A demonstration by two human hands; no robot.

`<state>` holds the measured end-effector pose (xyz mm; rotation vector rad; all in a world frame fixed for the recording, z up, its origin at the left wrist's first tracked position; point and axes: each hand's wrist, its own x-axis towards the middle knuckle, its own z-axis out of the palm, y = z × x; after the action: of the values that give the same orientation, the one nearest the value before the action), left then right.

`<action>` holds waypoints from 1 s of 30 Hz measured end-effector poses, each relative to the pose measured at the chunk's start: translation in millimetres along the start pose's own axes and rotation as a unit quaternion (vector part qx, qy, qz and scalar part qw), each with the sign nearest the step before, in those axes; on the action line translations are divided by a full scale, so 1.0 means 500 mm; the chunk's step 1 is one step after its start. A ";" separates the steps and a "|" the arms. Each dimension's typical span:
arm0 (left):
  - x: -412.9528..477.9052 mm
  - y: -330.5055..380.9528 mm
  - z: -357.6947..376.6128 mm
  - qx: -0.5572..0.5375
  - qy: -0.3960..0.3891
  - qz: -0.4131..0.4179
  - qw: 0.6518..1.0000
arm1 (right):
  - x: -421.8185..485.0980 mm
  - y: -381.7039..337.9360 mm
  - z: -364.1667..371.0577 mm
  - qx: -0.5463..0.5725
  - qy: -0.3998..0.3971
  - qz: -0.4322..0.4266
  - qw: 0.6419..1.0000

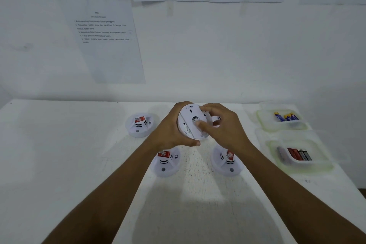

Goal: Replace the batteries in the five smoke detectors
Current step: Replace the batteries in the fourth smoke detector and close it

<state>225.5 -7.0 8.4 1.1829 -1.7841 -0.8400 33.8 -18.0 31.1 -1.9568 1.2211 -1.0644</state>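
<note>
Where the two hands meet: a white round smoke detector is held up above the table, tilted, with its flat back side turned to the camera.
Left hand: it grips the left rim of the smoke detector, with the fingers curled round the upper edge and the thumb under the lower edge.
Right hand: the fingers are curled over the upper right edge, and the thumb presses on the back side near the middle.
Far detector: it lies on the table left of the hands, front side up, with a red label on top.
Near left detector: it lies on the table just under the left wrist and has a red label too.
Near right detector: it lies on the table, partly hidden by the right forearm.
Far box: clear plastic, at the right side of the table, holding blue and yellow batteries.
Near box: clear plastic, just in front of the far box, holding red and grey batteries side by side.
Papers: printed sheets are stuck on the white wall; the text is too blurred to read.
</note>
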 end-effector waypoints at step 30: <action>0.035 -0.008 -0.017 -0.012 0.005 -0.009 1.000 | 0.045 0.001 0.021 -0.028 -0.045 0.007 0.999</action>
<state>230.6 -25.6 13.2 1.1862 -1.7539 -0.8625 48.4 -38.0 32.7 -2.0122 1.2261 -0.9344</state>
